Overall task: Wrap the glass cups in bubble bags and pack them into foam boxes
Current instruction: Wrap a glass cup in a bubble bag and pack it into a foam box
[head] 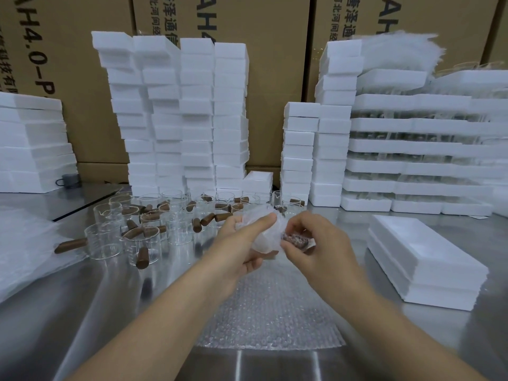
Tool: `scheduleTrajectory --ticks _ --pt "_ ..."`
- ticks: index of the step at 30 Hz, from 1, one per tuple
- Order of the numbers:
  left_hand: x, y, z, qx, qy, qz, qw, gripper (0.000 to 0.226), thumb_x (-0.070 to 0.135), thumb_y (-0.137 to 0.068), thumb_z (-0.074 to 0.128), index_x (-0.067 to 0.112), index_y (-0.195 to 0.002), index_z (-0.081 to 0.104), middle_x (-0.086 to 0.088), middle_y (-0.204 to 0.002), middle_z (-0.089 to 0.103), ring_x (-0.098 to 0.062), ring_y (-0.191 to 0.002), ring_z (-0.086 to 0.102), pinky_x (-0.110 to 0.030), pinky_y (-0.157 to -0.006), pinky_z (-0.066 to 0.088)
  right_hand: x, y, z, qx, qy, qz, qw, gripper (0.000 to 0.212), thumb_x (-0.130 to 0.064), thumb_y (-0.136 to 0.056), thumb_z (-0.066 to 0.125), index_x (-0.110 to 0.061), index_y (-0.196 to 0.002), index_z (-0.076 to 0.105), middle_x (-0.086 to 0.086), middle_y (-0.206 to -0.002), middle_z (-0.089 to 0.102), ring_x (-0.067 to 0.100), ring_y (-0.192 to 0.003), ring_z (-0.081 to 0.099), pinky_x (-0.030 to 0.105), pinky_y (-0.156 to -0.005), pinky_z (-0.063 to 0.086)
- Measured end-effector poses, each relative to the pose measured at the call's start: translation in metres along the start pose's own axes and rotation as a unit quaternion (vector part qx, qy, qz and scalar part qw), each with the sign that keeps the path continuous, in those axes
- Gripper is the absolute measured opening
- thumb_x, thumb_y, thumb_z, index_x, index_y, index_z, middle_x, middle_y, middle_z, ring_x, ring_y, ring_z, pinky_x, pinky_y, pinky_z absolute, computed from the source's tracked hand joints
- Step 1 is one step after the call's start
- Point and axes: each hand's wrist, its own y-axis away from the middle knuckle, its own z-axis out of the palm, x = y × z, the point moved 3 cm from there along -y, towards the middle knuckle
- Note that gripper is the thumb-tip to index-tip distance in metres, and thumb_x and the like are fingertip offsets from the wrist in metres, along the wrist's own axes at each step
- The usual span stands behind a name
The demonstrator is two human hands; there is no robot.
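Note:
My left hand (242, 243) holds a glass cup wrapped in a bubble bag (265, 235) above the steel table, thumb across its top. My right hand (313, 243) pinches the bag around the cup's brown wooden handle (295, 240), which shows through the plastic. Several bare glass cups with wooden handles (143, 237) stand and lie on the table to the left and behind. A flat sheet of bubble bags (269, 314) lies under my forearms. Two stacked white foam boxes (423, 259) sit at the right.
Tall stacks of white foam boxes (181, 114) line the back against brown cartons (275, 50). Foam trays (417, 149) are piled at the right rear. More bubble bags (24, 243) lie at the left edge. A grey mug (68, 180) stands at the far left.

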Motion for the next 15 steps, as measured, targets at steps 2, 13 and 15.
scheduleTrajectory --ticks 2,13,15 --pt "-0.001 0.000 0.000 -0.002 -0.004 -0.003 1.000 0.072 0.052 -0.074 0.093 0.027 -0.132 0.058 -0.002 -0.098 0.081 -0.022 -0.076 0.081 -0.030 -0.067 0.054 -0.002 0.000 0.000 -0.003 0.028 -0.040 0.999 0.021 -0.023 -0.093 0.073 -0.038 -0.095 0.058 -0.017 -0.092 0.058 0.009 -0.091 0.059 0.021 -0.070 0.051" --pt "0.008 0.007 -0.006 -0.052 -0.084 -0.070 0.993 0.069 0.074 -0.077 0.079 0.031 -0.130 0.070 -0.005 -0.111 0.083 -0.019 -0.088 0.082 -0.031 -0.071 0.044 -0.011 -0.002 -0.011 0.044 -0.061 -0.099 0.992 0.026 -0.024 -0.099 0.073 -0.024 -0.124 0.074 -0.015 -0.111 0.067 0.005 -0.104 0.069 0.014 -0.082 0.057" --pt "0.009 0.006 -0.008 -0.051 -0.103 -0.077 0.990 0.067 0.076 -0.079 0.074 0.032 -0.129 0.068 -0.004 -0.102 0.084 -0.015 -0.078 0.078 -0.030 -0.067 0.042 -0.010 -0.002 -0.011 0.026 -0.071 -0.094 0.993 0.037 -0.019 -0.096 0.077 -0.025 -0.132 0.070 -0.015 -0.114 0.069 0.007 -0.107 0.069 0.015 -0.084 0.058"
